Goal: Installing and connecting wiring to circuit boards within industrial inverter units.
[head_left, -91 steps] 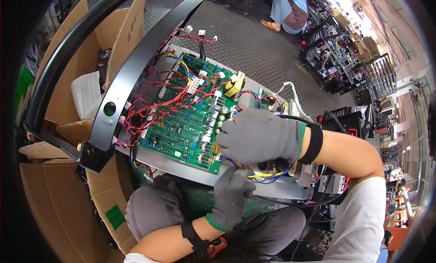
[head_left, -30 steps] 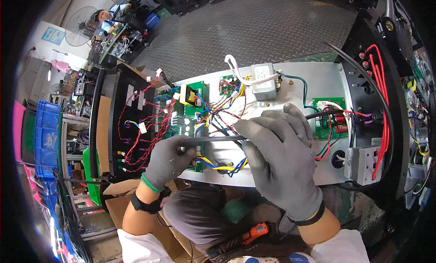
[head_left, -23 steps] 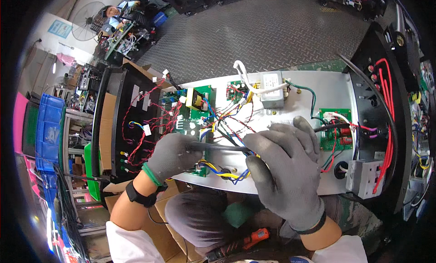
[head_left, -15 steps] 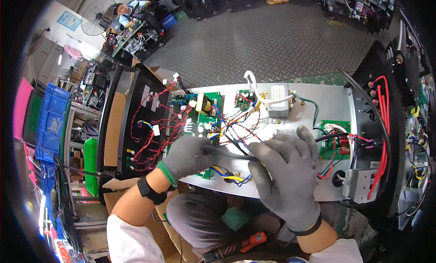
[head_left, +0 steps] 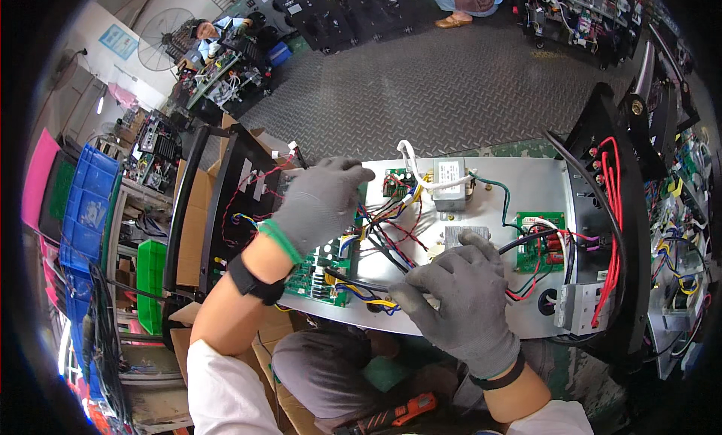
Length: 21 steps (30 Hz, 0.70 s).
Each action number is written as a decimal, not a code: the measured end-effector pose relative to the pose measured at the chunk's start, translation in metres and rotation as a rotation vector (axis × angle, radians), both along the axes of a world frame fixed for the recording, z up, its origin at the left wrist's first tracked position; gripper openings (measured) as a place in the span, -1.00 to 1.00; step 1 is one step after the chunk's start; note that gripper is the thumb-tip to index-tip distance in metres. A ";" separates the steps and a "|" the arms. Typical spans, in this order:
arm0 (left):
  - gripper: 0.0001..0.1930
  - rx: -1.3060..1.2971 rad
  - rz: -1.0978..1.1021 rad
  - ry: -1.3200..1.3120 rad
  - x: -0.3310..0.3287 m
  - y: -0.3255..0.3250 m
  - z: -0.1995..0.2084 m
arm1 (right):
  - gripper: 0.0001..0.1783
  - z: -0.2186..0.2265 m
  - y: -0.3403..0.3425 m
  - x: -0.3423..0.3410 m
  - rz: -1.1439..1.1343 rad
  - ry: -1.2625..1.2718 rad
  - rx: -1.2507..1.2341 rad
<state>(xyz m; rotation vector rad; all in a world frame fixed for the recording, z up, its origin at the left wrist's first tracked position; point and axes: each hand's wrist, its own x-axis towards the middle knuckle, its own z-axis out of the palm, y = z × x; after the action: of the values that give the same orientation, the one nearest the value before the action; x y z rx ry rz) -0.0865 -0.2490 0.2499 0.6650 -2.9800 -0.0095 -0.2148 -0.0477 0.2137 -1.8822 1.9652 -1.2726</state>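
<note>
My right hand (head_left: 460,303) grips black cable (head_left: 513,244) — best left slack; left hand (head_left: 322,202) above large green board (head_left: 302,278) — can't tell its grip.

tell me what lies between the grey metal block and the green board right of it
In the head view, a dark green wire curves across the silvery panel between them.

The left hand in a grey knit glove (head_left: 320,206) has let go of the thin black cable (head_left: 353,280) and shifted toward twelve o'clock over the green rectangular circuit board (head_left: 320,256). The cable's freed end now shows at the board's six o'clock side.
</note>
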 end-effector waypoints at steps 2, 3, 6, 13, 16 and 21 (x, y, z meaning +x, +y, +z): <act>-0.75 -0.060 -0.017 -0.036 0.001 0.004 -0.014 | -0.74 0.000 0.001 -0.001 0.006 0.001 -0.003; -0.74 0.041 0.062 -0.133 0.005 0.008 -0.020 | -0.74 0.000 0.001 -0.001 0.011 0.003 0.003; -0.69 0.003 0.063 -0.318 0.025 0.031 -0.032 | -0.76 0.000 0.000 -0.002 0.023 -0.026 0.010; -0.69 0.058 0.041 -0.142 0.042 0.045 -0.037 | -0.77 0.000 0.000 -0.003 0.012 0.033 0.008; -0.69 0.065 0.037 -0.179 0.039 0.042 -0.032 | -0.78 -0.001 0.001 -0.001 0.015 0.049 0.012; -0.64 0.290 0.114 -0.089 0.035 0.024 -0.013 | -0.89 -0.005 0.000 0.001 -0.044 0.088 0.027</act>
<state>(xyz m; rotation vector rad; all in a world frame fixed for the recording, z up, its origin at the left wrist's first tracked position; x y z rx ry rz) -0.0516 -0.2247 0.2370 0.8862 -3.0493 -0.4224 -0.2134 -0.0473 0.2086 -1.9237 2.0669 -1.1878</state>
